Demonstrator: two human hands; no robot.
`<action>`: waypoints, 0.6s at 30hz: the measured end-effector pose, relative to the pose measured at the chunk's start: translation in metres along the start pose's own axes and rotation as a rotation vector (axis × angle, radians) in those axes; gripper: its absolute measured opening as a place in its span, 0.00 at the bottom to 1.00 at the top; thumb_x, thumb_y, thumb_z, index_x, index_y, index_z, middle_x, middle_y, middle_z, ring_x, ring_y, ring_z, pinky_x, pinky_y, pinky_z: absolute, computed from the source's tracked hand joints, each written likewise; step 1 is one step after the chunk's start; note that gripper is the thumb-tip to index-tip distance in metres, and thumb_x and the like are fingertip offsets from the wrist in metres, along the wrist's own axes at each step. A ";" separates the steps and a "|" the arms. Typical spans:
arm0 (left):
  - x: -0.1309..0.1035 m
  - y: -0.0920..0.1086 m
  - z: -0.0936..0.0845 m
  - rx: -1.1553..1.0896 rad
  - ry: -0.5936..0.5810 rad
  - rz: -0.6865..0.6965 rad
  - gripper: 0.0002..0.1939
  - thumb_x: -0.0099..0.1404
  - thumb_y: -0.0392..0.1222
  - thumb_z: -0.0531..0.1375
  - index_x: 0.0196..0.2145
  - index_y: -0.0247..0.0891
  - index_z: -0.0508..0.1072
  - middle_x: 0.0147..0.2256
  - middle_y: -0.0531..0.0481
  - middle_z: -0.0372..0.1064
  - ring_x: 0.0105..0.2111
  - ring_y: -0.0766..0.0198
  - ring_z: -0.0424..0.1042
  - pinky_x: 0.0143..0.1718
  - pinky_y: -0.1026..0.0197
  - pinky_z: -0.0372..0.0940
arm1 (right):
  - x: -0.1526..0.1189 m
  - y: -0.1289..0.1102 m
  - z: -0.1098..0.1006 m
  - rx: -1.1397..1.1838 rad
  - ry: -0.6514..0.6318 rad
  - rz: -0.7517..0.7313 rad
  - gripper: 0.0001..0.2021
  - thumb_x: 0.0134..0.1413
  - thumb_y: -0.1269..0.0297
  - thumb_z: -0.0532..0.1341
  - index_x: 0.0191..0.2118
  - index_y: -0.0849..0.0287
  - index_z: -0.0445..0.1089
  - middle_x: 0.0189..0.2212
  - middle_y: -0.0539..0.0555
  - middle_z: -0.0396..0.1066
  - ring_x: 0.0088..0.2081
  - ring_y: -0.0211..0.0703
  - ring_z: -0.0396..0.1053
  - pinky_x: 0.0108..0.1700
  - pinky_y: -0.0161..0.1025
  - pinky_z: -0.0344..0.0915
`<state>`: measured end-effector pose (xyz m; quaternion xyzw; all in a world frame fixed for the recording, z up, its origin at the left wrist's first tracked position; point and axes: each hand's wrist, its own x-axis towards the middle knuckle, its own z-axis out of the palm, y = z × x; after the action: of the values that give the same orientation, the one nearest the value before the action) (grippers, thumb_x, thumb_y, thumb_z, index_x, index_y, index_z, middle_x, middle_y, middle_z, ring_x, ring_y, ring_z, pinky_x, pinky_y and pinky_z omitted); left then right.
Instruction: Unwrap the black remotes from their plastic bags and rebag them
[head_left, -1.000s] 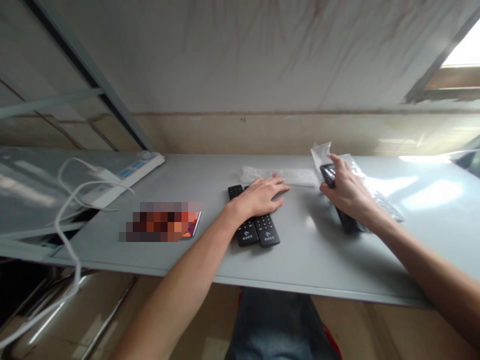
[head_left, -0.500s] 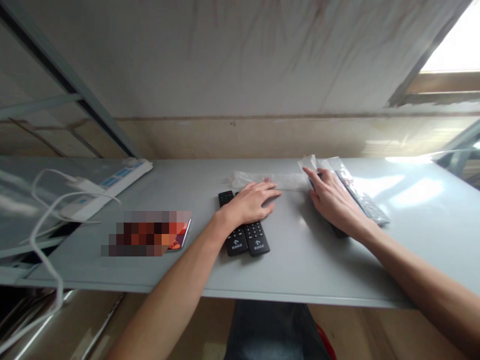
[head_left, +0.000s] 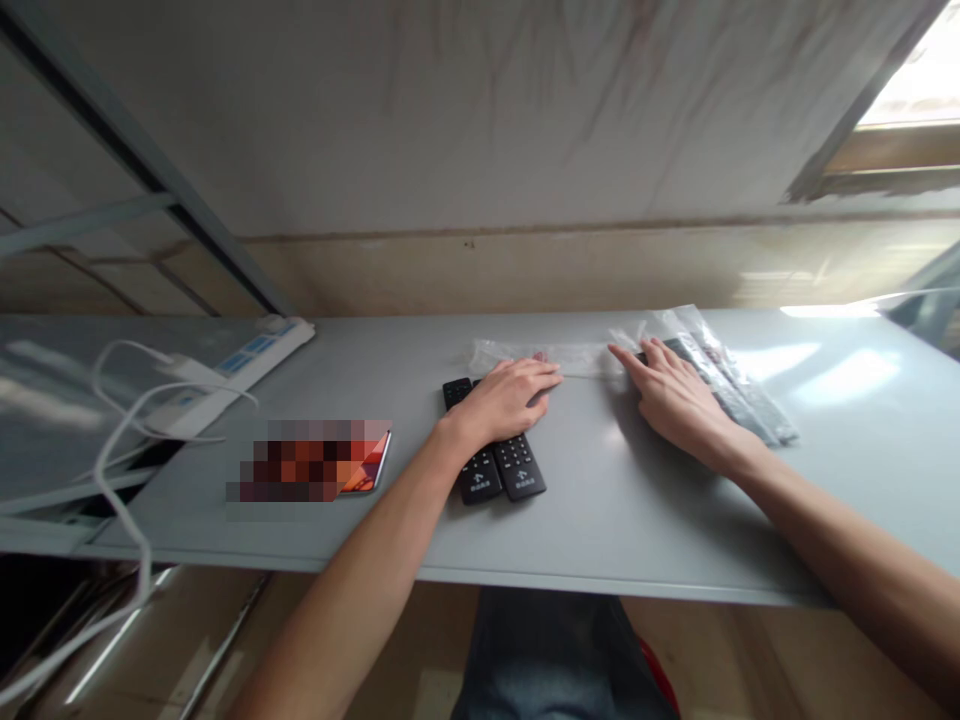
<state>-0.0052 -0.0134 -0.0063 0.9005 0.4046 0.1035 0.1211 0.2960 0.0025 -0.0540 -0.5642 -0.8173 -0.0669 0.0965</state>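
Observation:
Two black remotes, a left one (head_left: pixel 478 480) and a right one (head_left: pixel 519 468), lie side by side on the grey table (head_left: pixel 592 540). My left hand (head_left: pixel 504 405) rests across their middles, palm down, fingers stretched out. Further right, my right hand (head_left: pixel 679 400) lies palm down with its fingers extended over the near-left side of dark remotes in clear plastic bags (head_left: pixel 739 395). What its palm covers is hidden. A crumpled clear plastic bag (head_left: pixel 581 359) lies flat between and behind both hands.
At the left are a phone (head_left: pixel 371 465), partly blurred out, and a white power strip (head_left: pixel 262 350) with white cables (head_left: pixel 124 505). A wall runs along the table's back edge. Metal frame bars rise at the left.
My right hand has shifted slightly right, and the dark remote beneath it now lies closer against the other bagged one. My left hand stays on the two remotes. The view has shifted slightly.

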 end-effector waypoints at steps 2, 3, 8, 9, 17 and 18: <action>0.000 0.001 -0.001 -0.002 -0.007 -0.004 0.24 0.78 0.35 0.53 0.67 0.39 0.73 0.72 0.45 0.64 0.74 0.56 0.61 0.76 0.45 0.55 | -0.001 0.003 0.003 0.000 0.015 -0.012 0.45 0.55 0.75 0.57 0.79 0.56 0.57 0.78 0.66 0.54 0.78 0.72 0.52 0.72 0.68 0.61; 0.000 0.002 -0.002 -0.001 -0.009 -0.003 0.24 0.78 0.35 0.53 0.67 0.39 0.73 0.72 0.45 0.64 0.74 0.56 0.61 0.76 0.45 0.55 | -0.002 0.004 0.004 0.003 0.023 -0.017 0.46 0.54 0.75 0.57 0.80 0.55 0.55 0.79 0.65 0.51 0.78 0.72 0.49 0.72 0.69 0.60; -0.003 0.005 -0.005 0.002 -0.008 0.009 0.23 0.77 0.33 0.53 0.65 0.39 0.75 0.72 0.46 0.65 0.74 0.55 0.60 0.76 0.45 0.55 | -0.002 0.003 0.007 -0.001 0.055 -0.002 0.50 0.53 0.78 0.57 0.82 0.50 0.49 0.83 0.60 0.34 0.80 0.73 0.38 0.73 0.74 0.53; -0.003 0.005 -0.006 0.001 -0.006 0.013 0.24 0.77 0.33 0.52 0.65 0.39 0.75 0.73 0.45 0.64 0.75 0.55 0.59 0.76 0.45 0.55 | -0.002 0.002 0.006 -0.008 0.063 0.000 0.50 0.53 0.79 0.57 0.82 0.50 0.49 0.83 0.60 0.32 0.80 0.73 0.35 0.74 0.75 0.51; -0.005 0.004 -0.004 0.027 0.088 -0.051 0.33 0.77 0.33 0.51 0.77 0.42 0.56 0.77 0.41 0.53 0.76 0.53 0.56 0.77 0.43 0.54 | 0.004 -0.027 -0.014 0.076 0.147 -0.103 0.43 0.63 0.80 0.53 0.81 0.47 0.51 0.83 0.55 0.30 0.81 0.64 0.30 0.77 0.71 0.47; -0.006 0.004 -0.004 0.054 0.103 -0.094 0.33 0.77 0.34 0.51 0.77 0.42 0.57 0.77 0.40 0.53 0.76 0.50 0.56 0.77 0.39 0.52 | 0.005 -0.032 -0.015 0.103 0.133 -0.106 0.37 0.69 0.75 0.52 0.80 0.49 0.53 0.83 0.58 0.36 0.81 0.64 0.34 0.77 0.69 0.50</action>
<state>-0.0072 -0.0195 -0.0021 0.8769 0.4549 0.1328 0.0805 0.2662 -0.0079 -0.0381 -0.5085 -0.8403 -0.0670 0.1756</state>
